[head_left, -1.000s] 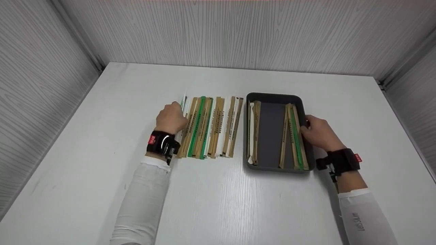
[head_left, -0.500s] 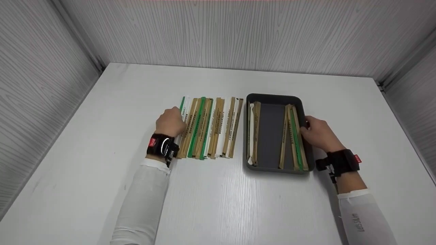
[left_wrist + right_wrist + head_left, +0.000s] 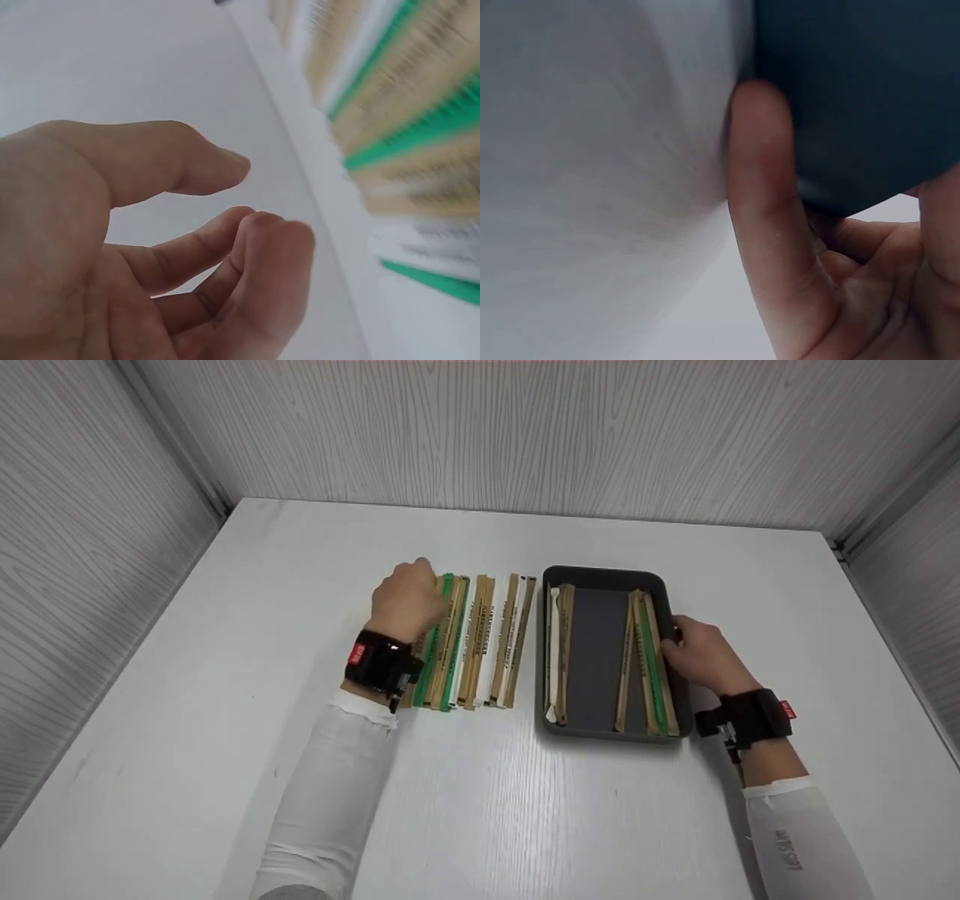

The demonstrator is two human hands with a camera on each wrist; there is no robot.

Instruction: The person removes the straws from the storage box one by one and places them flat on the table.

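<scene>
Head view, items by size. Table (image 3: 480,810): white, fills the centre of the frame. Tray (image 3: 600,577): dark, right of centre, unmoved over the last second; several wrapped sticks lie along its two long walls. Row of wrapped sticks (image 3: 480,645): brown, white and green, left of the tray, side by side on the table. My left hand (image 3: 405,600): a second ago at the row's left edge, lower in the frame; now shifted up and rightward over the row's upper left end. Left wrist view shows its fingers (image 3: 255,247) loosely curled, holding nothing. My right hand (image 3: 701,656): unchanged, fingers wrapped on the tray's right wall, steadying it.
</scene>
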